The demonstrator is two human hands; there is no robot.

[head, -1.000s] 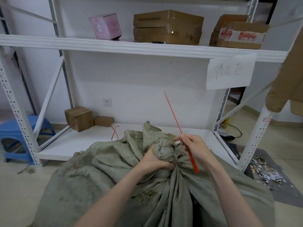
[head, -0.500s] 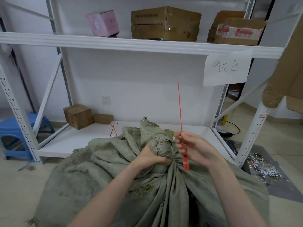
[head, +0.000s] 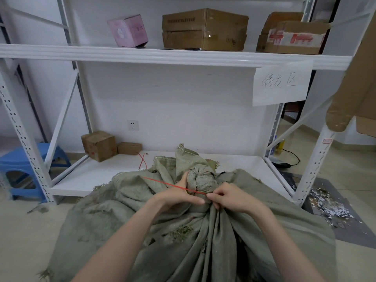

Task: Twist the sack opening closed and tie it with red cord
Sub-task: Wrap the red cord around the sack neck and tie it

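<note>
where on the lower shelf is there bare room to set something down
The lower shelf is bare on its right half, between the sack top and the right upright. A smaller patch lies in front of the two small boxes, bordered by the spare red cord. Crowded: the sack neck, where the left hand, right hand and red cord meet.

I count one sack [head: 183, 231] and two hands on it: left hand [head: 179, 195], right hand [head: 230, 197]. Two cords: one red cord [head: 168, 185] at my fingers, one spare cord [head: 142, 160] on the lower shelf [head: 234, 165]. Five cardboard boxes [head: 205, 29]: three on the upper shelf [head: 162, 55], two below. One pink box [head: 128, 30], one blue stool [head: 18, 159], one paper sign [head: 281, 84], one wall socket [head: 133, 125]
</note>
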